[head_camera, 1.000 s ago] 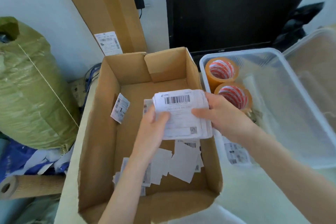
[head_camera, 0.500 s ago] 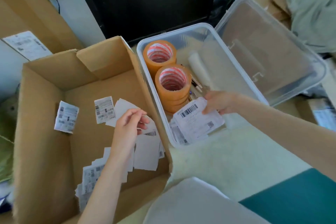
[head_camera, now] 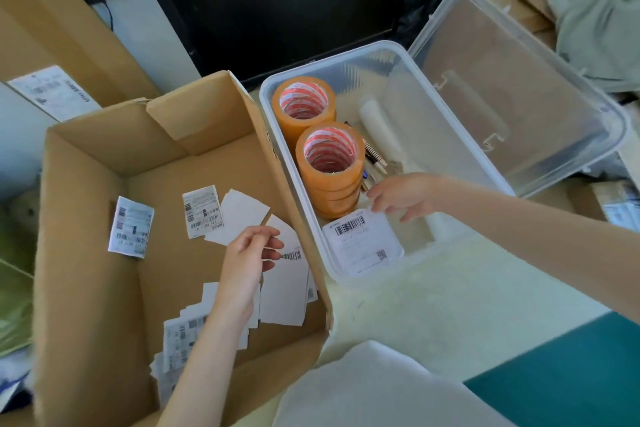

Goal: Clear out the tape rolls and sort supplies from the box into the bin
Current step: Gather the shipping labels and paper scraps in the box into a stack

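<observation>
Your left hand (head_camera: 247,262), fingers loosely curled and gripping nothing, hovers over loose white paper labels (head_camera: 282,291) by the brown cardboard box (head_camera: 86,288)'s right wall; right hand (head_camera: 403,196) is slack-fingered above the clear plastic bin (head_camera: 294,135).

A single head-worn wide-angle camera looks forward and steeply down from close above the cardboard box (head_camera: 86,281) at left and the clear bin (head_camera: 277,135) at right, both forearms reaching in from the lower edge.

Matt corrugated cardboard box (head_camera: 86,288), clear smooth plastic bin (head_camera: 349,279), glossy orange tape rolls (head_camera: 329,163), paper labels (head_camera: 362,244)
</observation>
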Demonstrator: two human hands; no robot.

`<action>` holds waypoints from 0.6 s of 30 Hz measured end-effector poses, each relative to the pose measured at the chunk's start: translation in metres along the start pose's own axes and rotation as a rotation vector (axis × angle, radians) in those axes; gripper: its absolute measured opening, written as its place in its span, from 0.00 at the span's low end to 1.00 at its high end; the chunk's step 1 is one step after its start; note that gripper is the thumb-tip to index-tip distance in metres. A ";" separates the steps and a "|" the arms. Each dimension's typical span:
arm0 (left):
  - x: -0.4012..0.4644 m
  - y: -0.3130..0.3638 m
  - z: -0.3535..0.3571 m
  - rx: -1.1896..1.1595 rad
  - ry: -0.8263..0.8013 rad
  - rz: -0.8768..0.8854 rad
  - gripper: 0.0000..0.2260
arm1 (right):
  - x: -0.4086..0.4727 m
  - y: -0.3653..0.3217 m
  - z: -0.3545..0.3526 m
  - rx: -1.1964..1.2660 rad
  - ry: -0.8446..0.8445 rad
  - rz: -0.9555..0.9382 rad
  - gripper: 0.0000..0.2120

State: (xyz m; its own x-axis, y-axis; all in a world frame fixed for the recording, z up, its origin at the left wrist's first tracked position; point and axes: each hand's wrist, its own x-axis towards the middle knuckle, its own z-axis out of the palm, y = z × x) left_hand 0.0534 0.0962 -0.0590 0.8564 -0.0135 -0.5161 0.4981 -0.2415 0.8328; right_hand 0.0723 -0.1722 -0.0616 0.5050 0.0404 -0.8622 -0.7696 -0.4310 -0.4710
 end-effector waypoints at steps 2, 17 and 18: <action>0.003 0.002 -0.004 -0.005 0.005 0.007 0.11 | -0.019 -0.004 -0.006 0.004 0.061 -0.113 0.21; 0.106 -0.033 -0.093 0.670 0.505 0.153 0.11 | -0.063 -0.120 0.088 0.065 0.053 -0.703 0.08; 0.112 -0.038 -0.105 0.921 0.541 0.203 0.13 | -0.054 -0.129 0.098 0.051 0.061 -0.687 0.08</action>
State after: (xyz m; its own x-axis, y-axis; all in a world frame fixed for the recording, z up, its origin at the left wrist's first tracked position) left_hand 0.1446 0.2057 -0.1270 0.9702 0.2389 -0.0414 0.2399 -0.9212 0.3065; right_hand 0.1058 -0.0304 0.0269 0.9045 0.2382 -0.3536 -0.2838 -0.2826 -0.9163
